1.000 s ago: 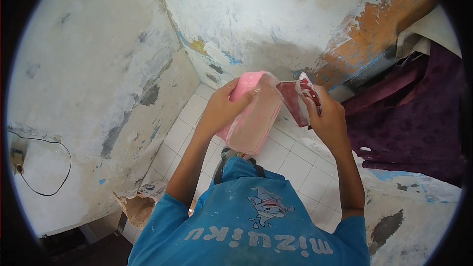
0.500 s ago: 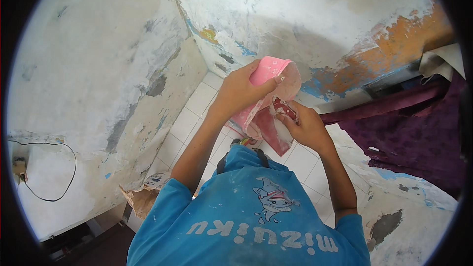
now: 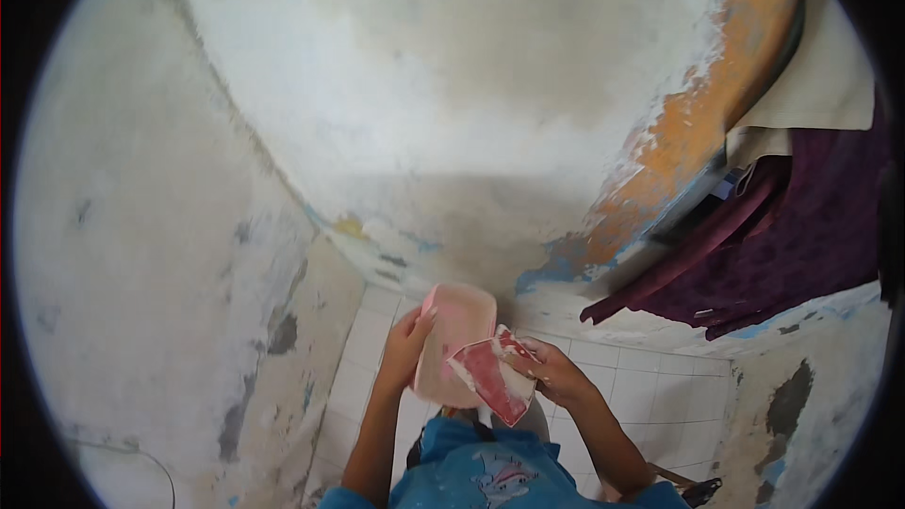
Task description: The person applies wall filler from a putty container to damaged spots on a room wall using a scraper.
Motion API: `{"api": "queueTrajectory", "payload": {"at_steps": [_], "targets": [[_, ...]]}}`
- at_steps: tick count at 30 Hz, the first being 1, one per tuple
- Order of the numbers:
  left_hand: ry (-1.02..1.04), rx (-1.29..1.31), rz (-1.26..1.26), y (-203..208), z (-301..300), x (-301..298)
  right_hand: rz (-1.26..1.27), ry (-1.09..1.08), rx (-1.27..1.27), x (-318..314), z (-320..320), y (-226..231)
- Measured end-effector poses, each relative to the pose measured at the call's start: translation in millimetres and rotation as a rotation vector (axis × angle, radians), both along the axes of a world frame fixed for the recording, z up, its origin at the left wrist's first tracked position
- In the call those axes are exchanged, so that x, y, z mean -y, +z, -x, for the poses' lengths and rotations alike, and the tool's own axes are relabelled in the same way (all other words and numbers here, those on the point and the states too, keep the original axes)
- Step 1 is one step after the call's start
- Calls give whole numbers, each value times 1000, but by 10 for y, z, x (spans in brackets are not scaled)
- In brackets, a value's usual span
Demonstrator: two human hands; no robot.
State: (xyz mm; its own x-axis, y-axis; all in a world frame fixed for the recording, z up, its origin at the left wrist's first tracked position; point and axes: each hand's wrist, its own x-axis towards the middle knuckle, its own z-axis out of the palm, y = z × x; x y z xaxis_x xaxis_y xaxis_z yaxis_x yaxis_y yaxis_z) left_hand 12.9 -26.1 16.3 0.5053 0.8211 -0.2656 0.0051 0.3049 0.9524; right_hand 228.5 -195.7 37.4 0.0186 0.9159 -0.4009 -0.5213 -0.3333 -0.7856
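Observation:
My left hand (image 3: 403, 351) is closed on the left rim of a pink plastic tub (image 3: 468, 309), which is tilted so its whitish, smeared inside shows. In my right hand (image 3: 559, 373) is a red putty spreader (image 3: 485, 369) with a flat, wide blade. White paste clings to the blade, its handle and my right fingers. The blade overlaps the tub's lower right side; whether the two touch I cannot tell. Both hands are low in front of my blue shirt.
A patchy white wall (image 3: 424, 85) with a bare orange strip (image 3: 683, 151) rises ahead, meeting another wall (image 3: 141, 179) at the left corner. Dark purple cloth (image 3: 801, 226) hangs at the right. White floor tiles (image 3: 650, 386) lie below.
The view has tilted up, showing more wall, and the hands sit lower in it. The tub has turned to show its inside, and the spreader's blade now lies flatter across it.

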Motion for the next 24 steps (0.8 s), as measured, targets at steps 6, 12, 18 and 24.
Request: {"api": "queueTrajectory", "payload": {"at_steps": [6,12,18,24], "targets": [[28,195,308,-21,-7,45,-134,-351,-9,-128,-452,421],[26,222,344,295,-194,85,-434,-531,155,-436,-992,1030],[5,200,270,306,-197,105,-608,-749,1731,-759,-1088,1959],[0,270,366,316,-210,245,-227,-720,2591,-1149,-1189,1428]]}}
